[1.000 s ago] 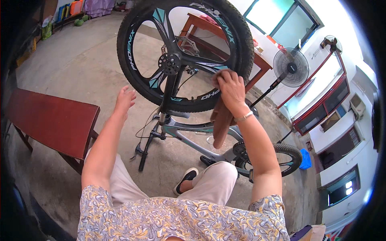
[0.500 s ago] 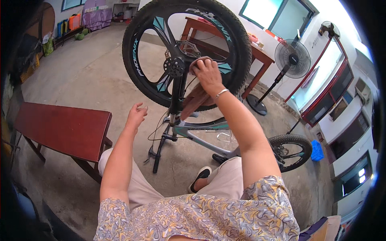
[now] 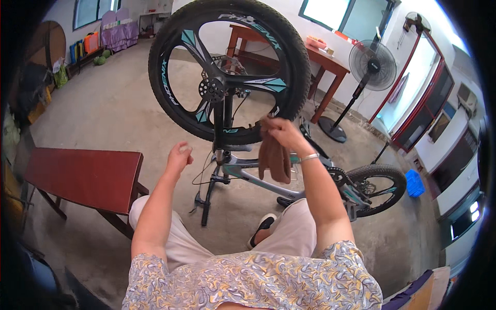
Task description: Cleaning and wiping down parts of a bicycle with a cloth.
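"As you look down past the patterned shirt (image 3: pixel 253 281), what comes first?"

"Pale trousers (image 3: pixel 292 225), then a dark shoe (image 3: pixel 263 230) with a light toe, near the right knee."

"And the hands?"

"The left hand (image 3: pixel 179 157) is raised over the bare concrete floor (image 3: pixel 119 113), its grip released and the fingers loosely curled. The right hand (image 3: pixel 285 133), with a bracelet (image 3: pixel 309 157) at the wrist, pinches a brown cloth (image 3: pixel 275 163) by its upper end, and the rest hangs below the fingers."

"Where is that cloth, exactly?"

"At the lower right of the front wheel (image 3: pixel 212 89), hanging before the bicycle (image 3: pixel 233 169). Whether it touches the wheel, I can't tell."

"How is the bicycle standing?"

"Upside down. The front wheel is up top, the handlebar (image 3: pixel 207 196) is underneath by the floor, and the rear wheel (image 3: pixel 375 189) is off to the right."

"What's around it?"

"On the left, beside the left forearm, a dark red bench (image 3: pixel 85 178). Just past the rear wheel, a blue crate (image 3: pixel 415 183). Farther off, a standing fan (image 3: pixel 372 64) on a round base, near a reddish-brown table (image 3: pixel 330 64) bearing a pink bowl (image 3: pixel 316 42)."

"And farthest away?"

"At the back left, a purple-draped stand (image 3: pixel 120 37), near a window (image 3: pixel 85 13) in the wall."
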